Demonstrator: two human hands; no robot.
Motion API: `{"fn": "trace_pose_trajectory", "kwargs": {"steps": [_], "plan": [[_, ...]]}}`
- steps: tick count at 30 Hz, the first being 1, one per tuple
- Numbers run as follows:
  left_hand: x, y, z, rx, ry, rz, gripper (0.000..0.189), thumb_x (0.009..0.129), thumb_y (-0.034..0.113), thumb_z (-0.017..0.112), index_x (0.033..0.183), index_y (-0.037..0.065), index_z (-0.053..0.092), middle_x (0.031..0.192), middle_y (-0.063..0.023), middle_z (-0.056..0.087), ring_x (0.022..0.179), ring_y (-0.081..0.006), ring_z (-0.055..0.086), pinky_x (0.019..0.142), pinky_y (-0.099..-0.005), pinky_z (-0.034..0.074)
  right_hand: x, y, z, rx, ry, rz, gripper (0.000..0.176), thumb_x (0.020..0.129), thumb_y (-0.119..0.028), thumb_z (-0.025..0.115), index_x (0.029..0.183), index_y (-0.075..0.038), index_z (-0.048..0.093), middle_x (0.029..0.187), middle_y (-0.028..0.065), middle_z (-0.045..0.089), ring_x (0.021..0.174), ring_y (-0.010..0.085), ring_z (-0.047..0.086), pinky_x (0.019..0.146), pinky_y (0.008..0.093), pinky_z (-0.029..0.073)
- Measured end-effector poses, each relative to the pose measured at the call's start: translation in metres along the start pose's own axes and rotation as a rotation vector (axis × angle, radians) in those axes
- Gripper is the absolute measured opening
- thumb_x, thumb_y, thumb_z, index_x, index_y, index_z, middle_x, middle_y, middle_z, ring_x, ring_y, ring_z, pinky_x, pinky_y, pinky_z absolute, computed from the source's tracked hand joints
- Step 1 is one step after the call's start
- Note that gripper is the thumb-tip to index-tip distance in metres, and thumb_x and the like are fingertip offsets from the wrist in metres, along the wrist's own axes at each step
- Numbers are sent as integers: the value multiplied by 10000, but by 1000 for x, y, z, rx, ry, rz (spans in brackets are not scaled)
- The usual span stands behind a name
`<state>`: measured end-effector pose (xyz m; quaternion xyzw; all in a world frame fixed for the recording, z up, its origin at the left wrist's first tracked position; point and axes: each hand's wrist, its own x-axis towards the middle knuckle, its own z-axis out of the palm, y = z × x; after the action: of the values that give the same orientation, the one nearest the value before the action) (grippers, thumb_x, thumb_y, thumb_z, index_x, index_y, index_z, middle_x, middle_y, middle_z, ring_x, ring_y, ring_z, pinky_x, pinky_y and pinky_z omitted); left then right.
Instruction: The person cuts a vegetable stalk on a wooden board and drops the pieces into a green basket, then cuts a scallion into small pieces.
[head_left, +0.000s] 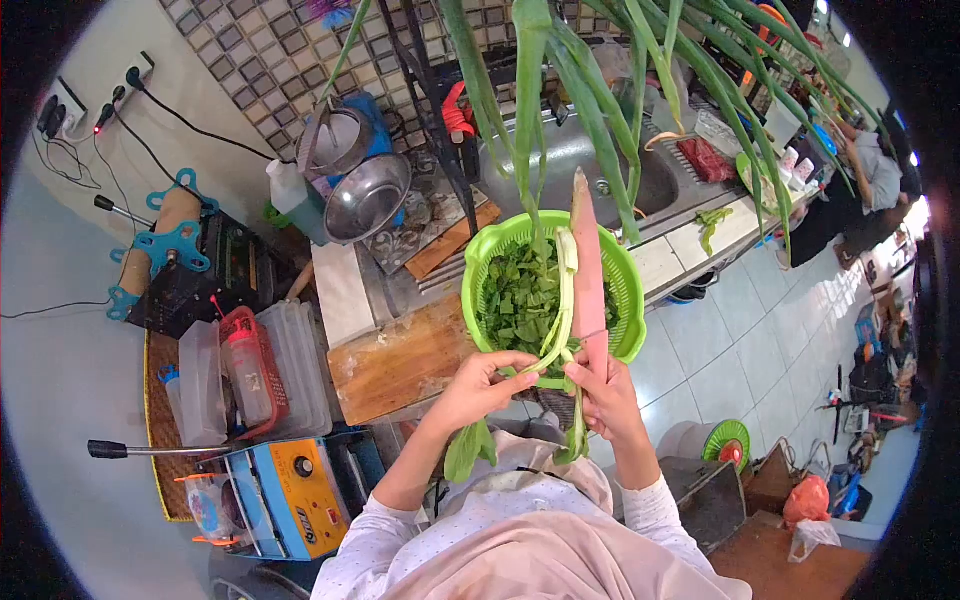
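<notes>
My left hand point(484, 390) is closed in a pinch on a pale leafy-green stalk point(567, 295), whose stem rises over the green colander point(636, 280). A leaf point(465, 452) droops below that hand. My right hand point(610, 398) is wrapped round the handle of a pink knife point(587, 250), its blade pointing away from me along the colander's right side. The thumb of this hand also presses on a piece of stalk, with leaf hanging underneath. Inside the colander lie chopped green leaves point(515, 300).
A wooden cutting board point(400, 355) lies left of the colander. Beyond are a metal sink point(650, 180) and a steel bowl point(368, 198). Long green leaves point(535, 90) hang from above into view. Another person point(878, 180) is at the counter's far right. An orange-and-blue machine point(295, 495) stands lower left.
</notes>
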<state>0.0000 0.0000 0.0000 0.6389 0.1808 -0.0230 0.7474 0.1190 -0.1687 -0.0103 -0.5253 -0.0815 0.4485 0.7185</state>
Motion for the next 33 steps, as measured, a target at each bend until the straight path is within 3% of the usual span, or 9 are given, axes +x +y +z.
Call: {"fn": "trace_pose_trajectory", "kwargs": {"steps": [6,9,11,16,18,24,28,29,33], "plan": [[-3,10,-5,-7,-54,-36,264,905,195,642,1117,39,649,754,67,578,521,6,383,438,-179,288,-6,-15,-4,-110,-42,33,254,871,-207,670,966,-7,546,661,11,554,343,25,361,302,189,236],[-11,15,-17,82,-5,-60,249,921,185,615,1104,21,651,739,63,573,505,9,366,426,-177,267,-6,-17,-19,-65,8,91,230,881,-210,655,944,-18,544,660,3,549,343,22,355,301,183,242],[-22,19,-42,-27,169,38,244,941,182,579,1094,5,651,725,51,571,484,6,350,419,-170,247,0,-19,-46,-49,41,-60,217,890,-226,643,914,-36,542,661,-3,549,342,18,345,299,178,247],[-18,19,-46,-34,59,58,277,964,195,531,1057,-39,647,726,26,562,450,-6,341,405,-174,230,-7,-29,-34,-32,68,25,177,927,-197,580,943,-23,549,632,2,530,318,16,323,258,175,254],[-16,26,-45,-64,164,57,282,969,189,518,1046,-52,643,727,28,548,447,-9,335,404,-176,227,-3,-25,-39,21,54,5,182,928,-201,578,947,-23,550,638,5,532,322,14,325,261,171,251],[-28,29,-68,-73,136,67,278,971,183,510,1030,-54,643,707,32,522,448,-8,331,397,-177,219,-12,-39,-59,80,37,-18,180,923,-209,584,935,-34,548,623,-7,499,334,6,308,272,160,249],[-42,25,-91,-116,282,141,257,968,157,508,1054,-54,628,724,25,510,458,-1,336,388,-176,206,-12,-42,-92,127,349,-173,199,931,-261,572,973,-70,535,624,-58,490,331,2,300,276,153,250],[-44,26,-94,-144,375,161,253,966,151,509,1069,-51,622,736,23,512,461,-2,343,387,-176,208,-14,-44,-97,126,346,-175,199,931,-261,572,973,-70,535,624,-58,490,331,2,300,276,153,250],[-27,24,-83,-78,335,191,267,965,154,512,1117,-43,612,762,22,525,462,-24,378,391,-180,241,-21,-43,-102,254,307,-284,226,948,-284,546,984,-61,551,703,-19,527,348,3,302,294,152,239]]}}
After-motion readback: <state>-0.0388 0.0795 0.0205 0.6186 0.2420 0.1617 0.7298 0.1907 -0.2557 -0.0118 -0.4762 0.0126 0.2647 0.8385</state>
